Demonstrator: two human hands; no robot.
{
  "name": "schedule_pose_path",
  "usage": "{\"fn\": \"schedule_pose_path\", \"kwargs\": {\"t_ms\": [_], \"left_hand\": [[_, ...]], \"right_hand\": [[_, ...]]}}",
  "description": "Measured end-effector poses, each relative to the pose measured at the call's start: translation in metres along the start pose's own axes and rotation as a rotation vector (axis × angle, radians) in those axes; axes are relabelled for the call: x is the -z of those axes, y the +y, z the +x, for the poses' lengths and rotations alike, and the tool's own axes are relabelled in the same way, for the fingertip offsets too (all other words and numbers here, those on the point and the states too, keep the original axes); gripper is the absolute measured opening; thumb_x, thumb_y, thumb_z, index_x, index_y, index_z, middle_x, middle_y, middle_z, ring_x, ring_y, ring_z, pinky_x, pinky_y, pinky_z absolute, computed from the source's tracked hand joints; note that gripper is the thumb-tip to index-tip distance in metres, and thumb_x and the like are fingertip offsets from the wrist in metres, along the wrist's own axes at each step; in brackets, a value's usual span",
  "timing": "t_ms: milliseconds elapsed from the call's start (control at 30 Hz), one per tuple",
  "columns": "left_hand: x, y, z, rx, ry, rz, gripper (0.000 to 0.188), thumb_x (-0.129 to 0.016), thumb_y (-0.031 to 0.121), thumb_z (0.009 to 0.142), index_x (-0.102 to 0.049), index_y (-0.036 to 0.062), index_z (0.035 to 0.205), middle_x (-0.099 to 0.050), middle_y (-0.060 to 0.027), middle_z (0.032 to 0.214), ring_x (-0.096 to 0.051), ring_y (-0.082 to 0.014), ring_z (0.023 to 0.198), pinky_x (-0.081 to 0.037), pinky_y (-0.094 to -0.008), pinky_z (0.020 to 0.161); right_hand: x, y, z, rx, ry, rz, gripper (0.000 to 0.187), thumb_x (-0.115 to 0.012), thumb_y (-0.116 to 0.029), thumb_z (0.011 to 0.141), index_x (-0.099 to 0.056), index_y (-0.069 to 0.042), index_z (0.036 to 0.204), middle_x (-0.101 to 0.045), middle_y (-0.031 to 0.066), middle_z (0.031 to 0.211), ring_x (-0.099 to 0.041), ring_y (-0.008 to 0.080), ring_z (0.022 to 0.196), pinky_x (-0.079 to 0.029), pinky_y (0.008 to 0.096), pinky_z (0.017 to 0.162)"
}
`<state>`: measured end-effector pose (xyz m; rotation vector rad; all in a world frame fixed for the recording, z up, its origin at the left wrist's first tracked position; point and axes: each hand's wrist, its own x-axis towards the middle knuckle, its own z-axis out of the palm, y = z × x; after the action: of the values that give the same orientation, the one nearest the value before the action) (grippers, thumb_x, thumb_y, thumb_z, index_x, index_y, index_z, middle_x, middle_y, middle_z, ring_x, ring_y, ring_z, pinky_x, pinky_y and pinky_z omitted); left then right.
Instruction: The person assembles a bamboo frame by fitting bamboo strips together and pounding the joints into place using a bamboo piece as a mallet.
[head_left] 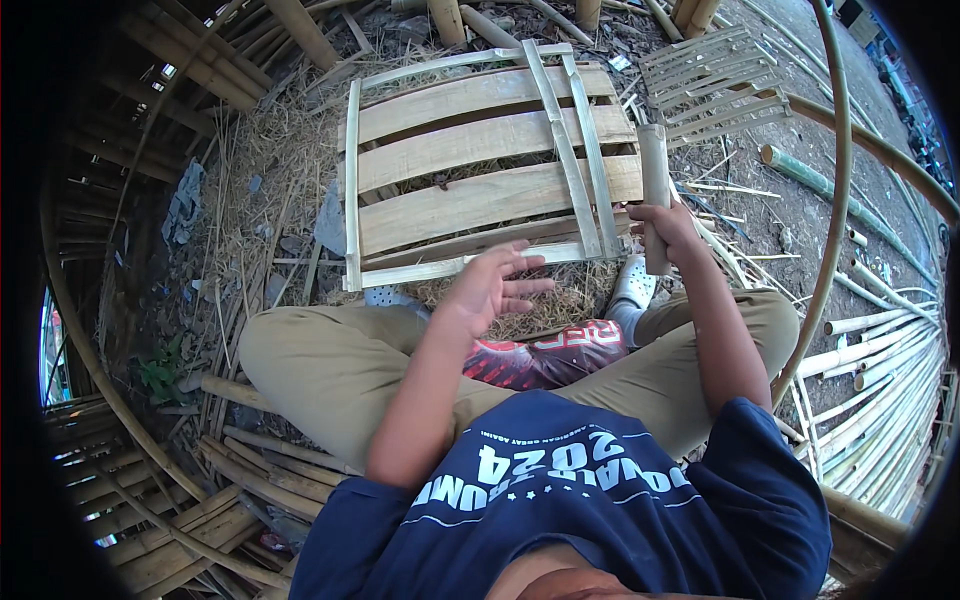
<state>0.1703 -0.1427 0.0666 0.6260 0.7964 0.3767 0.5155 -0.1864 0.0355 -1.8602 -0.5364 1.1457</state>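
In front of my knees lies a slatted panel [460, 148] of wide pale bamboo strips with narrow strips along its edges. Two narrow strips [590, 150] run close together across its right side. My left hand [487, 290] hovers over the panel's near edge, fingers spread and holding nothing. Beside the panel's right edge, my right hand [672, 230] grips a short, thick bamboo piece [654, 165], which stands up past the fingers and points away from me. Whether my left fingertips touch the near edge strip, I cannot tell.
A second, smaller slatted panel [715, 85] lies at the far right. A long bamboo pole [850, 200] and a stack of cut poles [880, 410] are on the right. A curved bamboo hoop [835, 220] arches nearby. Blue cloth [183, 205] lies at left.
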Motion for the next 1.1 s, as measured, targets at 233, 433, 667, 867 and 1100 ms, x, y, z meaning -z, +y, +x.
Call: {"fn": "schedule_pose_path", "kwargs": {"t_ms": [233, 433, 667, 867, 1100], "left_hand": [[0.017, 0.131, -0.088, -0.445, 0.477, 0.729, 0.069, -0.062, 0.03, 0.103, -0.037, 0.0014, 0.16, -0.057, -0.0232, 0.149, -0.056, -0.0343, 0.141, -0.039, -0.0469, 0.118], [0.196, 0.088, -0.01, -0.507, 1.351, 1.109, 0.075, -0.067, 0.032, 0.094, -0.043, -0.0091, 0.151, -0.052, -0.0338, 0.148, -0.054, -0.045, 0.138, -0.041, -0.0505, 0.118], [0.206, 0.06, 0.011, -0.209, 1.309, 1.136, 0.053, -0.063, 0.027, 0.096, -0.056, -0.0125, 0.131, -0.064, -0.0363, 0.131, -0.063, -0.0495, 0.125, -0.049, -0.0549, 0.107], [0.216, 0.063, 0.001, -0.218, 1.222, 1.254, 0.041, -0.064, 0.023, 0.099, -0.066, -0.0088, 0.125, -0.069, -0.0351, 0.124, -0.067, -0.0514, 0.117, -0.054, -0.0534, 0.101], [0.191, 0.056, -0.006, -0.221, 1.273, 1.281, 0.037, -0.069, 0.014, 0.094, -0.066, -0.0151, 0.116, -0.068, -0.0333, 0.123, -0.061, -0.0506, 0.119, -0.051, -0.0526, 0.105]], "right_hand": [[-0.003, 0.01, -0.018, -0.173, -0.135, 0.106, 0.047, -0.086, -0.016, 0.084, -0.062, 0.002, 0.12, -0.071, 0.0099, 0.098, -0.068, 0.0205, 0.074, -0.061, 0.0386, 0.064], [-0.029, 0.007, -0.031, -0.1, -0.075, 0.007, 0.051, -0.087, -0.016, 0.083, -0.061, 0.004, 0.122, -0.066, 0.0147, 0.102, -0.068, 0.027, 0.078, -0.062, 0.0421, 0.061], [-0.024, 0.017, -0.027, -0.049, -0.085, 0.103, 0.041, -0.084, -0.013, 0.083, -0.06, 0.001, 0.115, -0.064, 0.011, 0.089, -0.065, 0.022, 0.067, -0.057, 0.037, 0.057], [-0.026, 0.016, -0.024, 0.103, -0.005, 0.066, 0.045, -0.085, -0.012, 0.079, -0.064, 0.004, 0.114, -0.068, 0.0129, 0.088, -0.068, 0.0228, 0.071, -0.055, 0.0392, 0.062], [-0.017, 0.0, -0.026, 0.212, -0.004, 0.004, 0.046, -0.088, -0.014, 0.078, -0.064, 0.001, 0.114, -0.068, 0.0085, 0.092, -0.064, 0.0185, 0.078, -0.053, 0.0361, 0.074]]}}
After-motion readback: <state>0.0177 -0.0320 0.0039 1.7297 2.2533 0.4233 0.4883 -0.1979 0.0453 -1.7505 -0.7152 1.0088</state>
